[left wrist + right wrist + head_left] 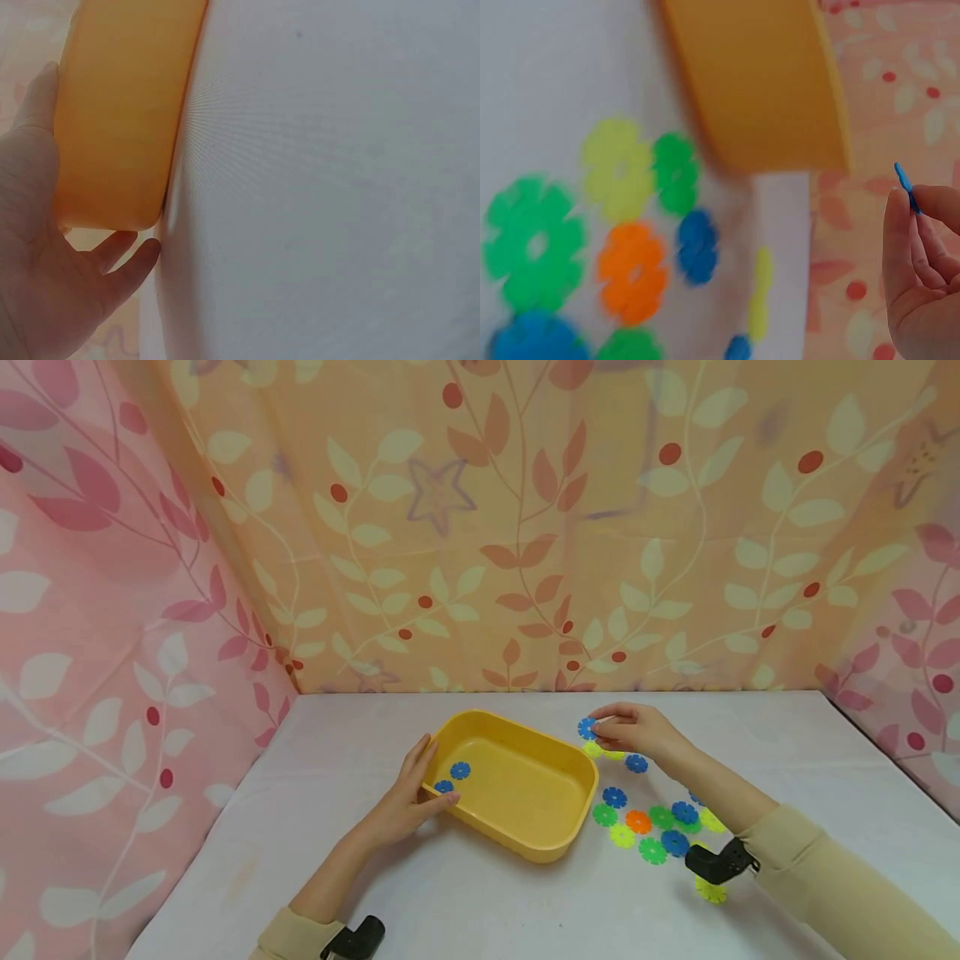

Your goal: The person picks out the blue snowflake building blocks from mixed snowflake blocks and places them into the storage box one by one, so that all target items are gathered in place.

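My left hand (401,806) grips the left end of a yellow plastic basin (517,793), thumb over its near rim and fingers along its left side. In the left wrist view, the fingers curl about the basin's corner. Two blue notched discs (460,770) lie inside at the left. Beyond the basin's right end, my right hand (637,731) pinches a blue notched disc (587,728) between thumb and fingertips, raised above the table. Seen edge-on in the right wrist view, the pinched disc (905,182) tilts upward.
Right of the basin, several loose discs lie scattered, among them an orange disc (638,822), a green disc (652,851) and a yellow disc (622,836). Some overlap. A white cloth covers the table (247,852). Patterned curtains (517,527) hang behind and at both sides.
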A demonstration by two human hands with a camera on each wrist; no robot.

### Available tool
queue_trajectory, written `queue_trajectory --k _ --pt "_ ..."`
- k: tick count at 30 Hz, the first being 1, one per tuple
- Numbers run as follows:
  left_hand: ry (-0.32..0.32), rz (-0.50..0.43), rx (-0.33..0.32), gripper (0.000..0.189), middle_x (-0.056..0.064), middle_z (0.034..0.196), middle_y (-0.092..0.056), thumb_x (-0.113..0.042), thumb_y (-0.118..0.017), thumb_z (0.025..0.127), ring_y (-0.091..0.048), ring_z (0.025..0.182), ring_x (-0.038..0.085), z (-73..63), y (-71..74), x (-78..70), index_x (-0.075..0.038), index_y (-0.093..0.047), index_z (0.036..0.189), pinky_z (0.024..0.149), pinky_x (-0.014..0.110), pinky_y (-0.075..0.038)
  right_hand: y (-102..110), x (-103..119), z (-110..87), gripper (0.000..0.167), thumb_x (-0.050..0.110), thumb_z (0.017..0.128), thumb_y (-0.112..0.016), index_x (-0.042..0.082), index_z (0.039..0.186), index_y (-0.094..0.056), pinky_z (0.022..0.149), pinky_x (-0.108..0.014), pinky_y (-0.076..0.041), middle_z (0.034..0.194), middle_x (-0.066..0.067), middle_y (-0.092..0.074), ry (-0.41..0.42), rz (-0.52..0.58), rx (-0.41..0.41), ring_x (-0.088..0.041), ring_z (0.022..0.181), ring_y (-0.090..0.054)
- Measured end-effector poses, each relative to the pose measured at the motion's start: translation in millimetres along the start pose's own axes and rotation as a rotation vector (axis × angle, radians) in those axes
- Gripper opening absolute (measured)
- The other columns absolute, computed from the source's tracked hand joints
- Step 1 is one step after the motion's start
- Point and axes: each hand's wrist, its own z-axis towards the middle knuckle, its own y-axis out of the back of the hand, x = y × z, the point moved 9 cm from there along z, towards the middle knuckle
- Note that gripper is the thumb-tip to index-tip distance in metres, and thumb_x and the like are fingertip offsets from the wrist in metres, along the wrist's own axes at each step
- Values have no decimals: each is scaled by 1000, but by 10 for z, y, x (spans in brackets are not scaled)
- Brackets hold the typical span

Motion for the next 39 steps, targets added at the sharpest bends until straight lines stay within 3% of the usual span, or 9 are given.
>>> queue_trajectory --k 4,9,13,19,23,30,39 --pt "-1 6 -2 93 0 162 7 -39 -69 91 -4 148 32 -11 8 9 -11 -10 158 115 55 -13 -238 302 111 44 19 94 -68 -3 130 -56 86 -36 -53 102 -11 -69 30 116 58 -20 90 -70" --pt "-3 12 -7 92 0 162 6 -37 -69 91 -4 148 32 -5 5 14 -12 -11 158 114 56 -12 -620 562 281 39 12 93 -68 -4 127 -59 87 -38 -52 95 -10 -69 47 200 128 -24 90 -70" --pt "12 6 -10 90 2 162 5 -33 -69 92 -4 147 32 -1 -1 -14 -9 -11 157 114 56 -12 -912 644 448 34 10 92 -69 -3 123 -63 86 -37 -52 94 -12 -70 37 215 150 -26 89 -71" --pt "12 -50 -9 89 9 162 5 -25 -69 92 -3 147 36 -49 23 -206 -1 -11 155 114 57 -9 -1281 629 664 28 0 90 -67 -11 116 -63 83 -39 -53 88 -15 -68 31 235 175 -22 76 -71" --pt "9 -17 -5 89 3 162 5 -32 -68 93 -4 147 32 -44 23 -122 -7 -11 157 114 57 -11 -1456 559 746 27 -1 89 -68 -11 114 -64 80 -37 -54 83 -14 -68 -12 153 177 -20 71 -71" --pt "5 -5 0 91 -3 162 6 -41 -67 92 -3 148 29 1 3 34 -14 -11 158 115 56 -11 -1553 487 761 21 4 87 -72 -5 106 -70 72 -27 -56 83 -10 -70 -38 -153 135 -23 78 -72" --pt "8 2 -5 91 -2 163 5 -41 -68 91 -3 148 29 -4 8 38 -13 -12 158 115 56 -11 -1621 386 752 12 1 84 -74 -5 94 -72 61 -23 -55 78 -9 -69 -47 -274 100 -16 66 -71"
